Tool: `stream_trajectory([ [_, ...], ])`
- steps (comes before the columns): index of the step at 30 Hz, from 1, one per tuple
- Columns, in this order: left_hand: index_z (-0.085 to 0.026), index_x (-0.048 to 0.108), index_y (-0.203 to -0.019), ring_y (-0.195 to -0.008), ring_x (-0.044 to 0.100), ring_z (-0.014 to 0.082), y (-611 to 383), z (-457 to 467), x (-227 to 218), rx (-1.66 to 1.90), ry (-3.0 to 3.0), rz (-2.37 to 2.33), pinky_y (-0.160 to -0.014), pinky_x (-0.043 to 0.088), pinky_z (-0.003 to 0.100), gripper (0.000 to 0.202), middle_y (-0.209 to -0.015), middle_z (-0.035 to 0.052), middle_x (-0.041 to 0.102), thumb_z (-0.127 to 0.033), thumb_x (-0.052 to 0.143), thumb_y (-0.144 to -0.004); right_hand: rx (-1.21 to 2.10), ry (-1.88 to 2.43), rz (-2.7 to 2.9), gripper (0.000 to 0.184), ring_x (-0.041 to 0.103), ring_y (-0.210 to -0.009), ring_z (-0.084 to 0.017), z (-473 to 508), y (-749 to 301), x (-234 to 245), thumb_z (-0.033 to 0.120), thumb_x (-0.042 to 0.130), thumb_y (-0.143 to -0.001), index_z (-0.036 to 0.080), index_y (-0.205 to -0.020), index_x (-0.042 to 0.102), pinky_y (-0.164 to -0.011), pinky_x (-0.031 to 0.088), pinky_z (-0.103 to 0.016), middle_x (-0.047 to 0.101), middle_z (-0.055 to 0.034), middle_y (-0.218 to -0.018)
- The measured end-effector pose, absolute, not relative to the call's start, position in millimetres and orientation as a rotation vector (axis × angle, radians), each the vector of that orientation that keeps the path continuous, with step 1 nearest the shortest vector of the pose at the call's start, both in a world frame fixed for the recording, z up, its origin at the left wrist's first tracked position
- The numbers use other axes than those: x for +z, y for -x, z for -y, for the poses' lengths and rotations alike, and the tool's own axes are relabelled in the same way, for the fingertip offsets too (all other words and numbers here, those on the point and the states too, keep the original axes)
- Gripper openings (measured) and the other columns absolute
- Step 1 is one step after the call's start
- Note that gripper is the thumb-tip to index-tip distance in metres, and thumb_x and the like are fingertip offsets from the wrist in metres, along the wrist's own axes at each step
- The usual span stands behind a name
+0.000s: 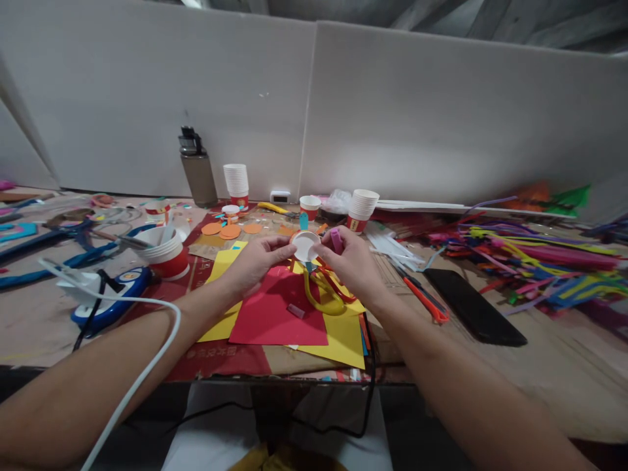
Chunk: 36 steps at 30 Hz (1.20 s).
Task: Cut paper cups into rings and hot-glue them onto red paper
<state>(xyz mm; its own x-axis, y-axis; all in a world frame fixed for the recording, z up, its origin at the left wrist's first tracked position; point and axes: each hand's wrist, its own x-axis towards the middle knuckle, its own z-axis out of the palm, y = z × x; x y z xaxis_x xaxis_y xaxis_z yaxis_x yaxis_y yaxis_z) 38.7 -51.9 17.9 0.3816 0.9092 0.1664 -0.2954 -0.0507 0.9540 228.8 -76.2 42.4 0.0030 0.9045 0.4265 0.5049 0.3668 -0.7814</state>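
My left hand [255,258] and my right hand [349,261] meet above the table and together hold a small white paper cup [305,246], its round base or mouth turned toward me. The left fingers pinch its left rim. The right fingers pinch its right rim and also grip a small pink piece [336,239]. Below the hands lie a red paper sheet [277,314] on yellow sheets [343,340], with scissors [328,291] that have yellow and red handles on top.
Stacks of paper cups [236,182] [362,209] and a grey bottle [197,169] stand at the back by the white wall. A red-banded cup [164,252] and a glue gun [105,297] sit left. A black phone [473,306] and coloured pipe cleaners [540,265] lie right. Orange discs [228,230] lie behind.
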Motion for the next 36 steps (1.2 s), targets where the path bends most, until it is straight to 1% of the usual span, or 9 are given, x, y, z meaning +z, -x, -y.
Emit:
stream_trajectory([
  [5,-0.011,0.072,-0.084,-0.064,0.057,0.0082,-38.4,51.1,19.3,1.101,-1.028,-0.670,-0.064,0.046,0.021,0.025,-0.077,0.0037,0.068,-0.029,0.080,-0.069,0.456,1.248,1.679,0.023,0.048,-0.065,-0.012,78.0,-231.1,47.1,0.041,0.065,-0.079,0.019,-0.080,0.057,-0.062,0.038,-0.027,0.059,0.0012,-0.075],
  [7,-0.011,0.070,-0.079,-0.061,0.057,0.0077,-37.5,49.3,19.4,1.119,-0.920,-0.690,-0.061,0.047,0.020,0.023,-0.071,0.0026,0.066,-0.026,0.081,-0.066,0.471,1.270,1.604,0.024,0.048,-0.064,-0.013,73.9,-236.0,47.3,0.042,0.062,-0.081,0.019,-0.081,0.059,-0.060,0.038,-0.027,0.058,0.0006,-0.072],
  [11,-0.012,0.068,-0.074,-0.061,0.058,0.0083,-36.7,46.7,18.4,1.142,-0.823,-0.724,-0.059,0.049,0.020,0.023,-0.070,0.0024,0.066,-0.024,0.083,-0.063,0.608,1.198,1.402,0.035,0.047,-0.056,-0.012,64.3,-248.4,46.2,0.049,0.050,-0.088,0.018,-0.084,0.064,-0.052,0.038,-0.026,0.051,0.0011,-0.062],
  [15,-0.012,0.067,-0.074,-0.060,0.055,0.0070,-37.4,48.1,18.8,1.143,-0.851,-0.712,-0.059,0.049,0.018,0.025,-0.068,0.0014,0.064,-0.025,0.085,-0.061,0.490,1.108,1.345,0.048,0.054,-0.059,-0.013,64.1,-256.2,52.1,0.063,0.046,-0.088,0.019,-0.087,0.065,-0.054,0.042,-0.026,0.056,-0.0006,-0.065],
  [19,-0.012,0.067,-0.074,-0.061,0.054,0.0069,-38.5,50.2,19.5,1.125,-0.899,-0.705,-0.059,0.048,0.018,0.024,-0.069,0.0027,0.063,-0.026,0.083,-0.064,0.534,1.013,1.304,0.055,0.046,-0.048,-0.010,71.9,-253.1,59.5,0.072,0.041,-0.086,0.021,-0.085,0.060,-0.045,0.037,-0.024,0.053,0.0011,-0.059],
  [22,-0.011,0.067,-0.075,-0.060,0.052,0.0065,-38.7,50.3,18.3,1.122,-0.905,-0.712,-0.059,0.047,0.019,0.023,-0.069,0.0029,0.063,-0.026,0.082,-0.066,0.640,0.948,1.379,0.046,0.054,-0.055,-0.012,79.3,-244.5,59.7,0.065,0.049,-0.087,0.021,-0.091,0.060,-0.050,0.044,-0.026,0.061,-0.0012,-0.070],
  [26,-0.011,0.068,-0.078,-0.060,0.051,0.0053,-38.3,49.7,14.3,1.109,-0.930,-0.669,-0.060,0.045,0.018,0.023,-0.069,0.0016,0.062,-0.027,0.081,-0.069,0.566,0.922,1.575,0.026,0.062,-0.075,-0.015,89.3,-232.3,55.9,0.044,0.067,-0.083,0.021,-0.093,0.061,-0.065,0.050,-0.028,0.066,-0.0032,-0.088],
  [31,-0.010,0.068,-0.082,-0.060,0.050,0.0051,-39.4,51.7,12.4,1.087,-0.972,-0.671,-0.060,0.044,0.018,0.025,-0.072,0.0020,0.062,-0.029,0.080,-0.070,0.288,0.945,1.767,0.013,0.063,-0.081,-0.016,96.8,-224.2,51.9,0.033,0.064,-0.087,0.021,-0.091,0.063,-0.071,0.049,-0.030,0.067,-0.0030,-0.089],
  [36,-0.010,0.069,-0.084,-0.060,0.050,0.0053,-41.2,55.0,14.0,1.080,-0.951,-0.660,-0.060,0.044,0.019,0.027,-0.073,0.0018,0.062,-0.029,0.081,-0.069,0.242,0.952,1.830,0.011,0.063,-0.080,-0.016,96.2,-222.2,47.9,0.031,0.059,-0.090,0.021,-0.094,0.062,-0.071,0.048,-0.029,0.068,-0.0034,-0.090],
])
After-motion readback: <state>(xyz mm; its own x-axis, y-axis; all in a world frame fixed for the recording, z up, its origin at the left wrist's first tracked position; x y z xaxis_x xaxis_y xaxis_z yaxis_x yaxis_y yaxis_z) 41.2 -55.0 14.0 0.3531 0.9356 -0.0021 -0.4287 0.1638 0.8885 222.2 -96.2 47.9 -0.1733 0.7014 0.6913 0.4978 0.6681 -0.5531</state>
